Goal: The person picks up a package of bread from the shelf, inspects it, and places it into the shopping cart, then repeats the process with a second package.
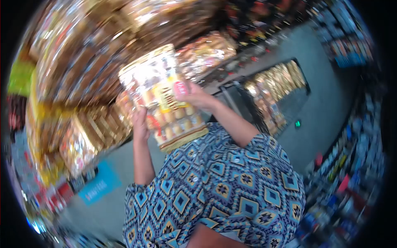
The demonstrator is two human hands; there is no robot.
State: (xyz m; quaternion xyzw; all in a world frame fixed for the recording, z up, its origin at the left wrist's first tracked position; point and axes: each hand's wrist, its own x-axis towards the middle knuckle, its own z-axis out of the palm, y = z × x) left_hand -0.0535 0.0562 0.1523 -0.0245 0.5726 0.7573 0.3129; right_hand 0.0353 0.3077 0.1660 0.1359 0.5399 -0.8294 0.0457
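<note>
Packet [171, 120]: held up in front of the patterned shirt [215, 177], fingers of the left hand [141, 124] and right hand [197, 97] closed on opposite sides. Judged light, slick-filmed, contents crushable; grip by side edges, without squeezing.

- Package [163, 101] print: blurred, illegible.
- Right hand [199, 98]: fingers partly hidden behind package.
- Shirt [219, 186]: cut off by bottom edge.
- Stacked packs [89, 68]: blurred; contents indistinct.
</note>
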